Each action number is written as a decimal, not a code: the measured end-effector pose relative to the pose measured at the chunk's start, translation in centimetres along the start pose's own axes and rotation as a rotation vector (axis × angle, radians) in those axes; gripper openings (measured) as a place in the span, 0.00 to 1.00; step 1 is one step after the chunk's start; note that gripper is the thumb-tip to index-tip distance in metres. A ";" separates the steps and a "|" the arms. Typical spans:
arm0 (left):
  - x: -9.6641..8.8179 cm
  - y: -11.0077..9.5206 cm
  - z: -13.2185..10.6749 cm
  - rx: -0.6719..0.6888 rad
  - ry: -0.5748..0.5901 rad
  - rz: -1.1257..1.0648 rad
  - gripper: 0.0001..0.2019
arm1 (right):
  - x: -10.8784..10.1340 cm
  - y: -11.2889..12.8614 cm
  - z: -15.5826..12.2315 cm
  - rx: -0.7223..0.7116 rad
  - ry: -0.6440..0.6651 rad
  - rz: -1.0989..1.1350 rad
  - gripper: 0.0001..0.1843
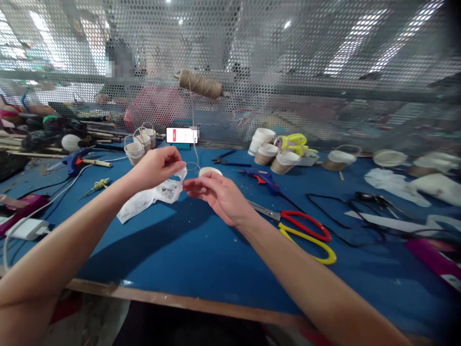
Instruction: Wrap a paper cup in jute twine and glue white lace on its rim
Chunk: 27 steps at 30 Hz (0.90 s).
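Observation:
My left hand (pixel 160 166) is closed, pinching a thin, crinkled white sheet (pixel 139 204) between thumb and fingertips. The sheet hangs below it, its loose end trailing left over the blue table. On the right, my right hand (pixel 223 194) has its fingers stretched loosely toward the sheet, with the fingertips at its edge; whether they touch is hard to see. Behind the right hand shows the pale rim of a small cup (pixel 210 171). Large scissors (pixel 304 226) with one red and one yellow handle lie partly behind my right forearm.
A blue glue gun (pixel 261 180) and pliers (pixel 230 160) lie beyond my hands. Small cups (pixel 266 153) stand along the back, near a lit phone (pixel 182 135). A twine spool (pixel 200 84) hangs on the mesh. Another glue gun (pixel 75 161) and cables are left.

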State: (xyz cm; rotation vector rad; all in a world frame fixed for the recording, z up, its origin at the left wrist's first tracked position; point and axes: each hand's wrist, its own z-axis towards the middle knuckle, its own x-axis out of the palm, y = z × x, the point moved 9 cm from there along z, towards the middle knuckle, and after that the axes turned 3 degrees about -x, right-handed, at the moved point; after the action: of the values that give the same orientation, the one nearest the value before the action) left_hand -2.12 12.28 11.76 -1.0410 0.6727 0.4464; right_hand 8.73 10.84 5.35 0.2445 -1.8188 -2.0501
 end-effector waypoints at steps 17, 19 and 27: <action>-0.8 6.1 -0.6 -0.092 0.010 0.273 0.09 | -2.5 3.4 -2.3 0.071 0.019 -0.113 0.09; -1.5 6.9 -0.8 -0.126 -0.030 0.295 0.09 | -3.2 2.9 -2.6 0.082 0.006 -0.145 0.09; -1.7 8.0 -1.5 -0.212 0.031 0.352 0.09 | -1.3 3.8 -4.3 -0.300 0.018 -0.999 0.09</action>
State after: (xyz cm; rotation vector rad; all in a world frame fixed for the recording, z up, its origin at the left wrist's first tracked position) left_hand -8.80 14.41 7.35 -1.1336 0.8542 0.8229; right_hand 12.16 7.14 8.32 1.2771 -1.4558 -2.8769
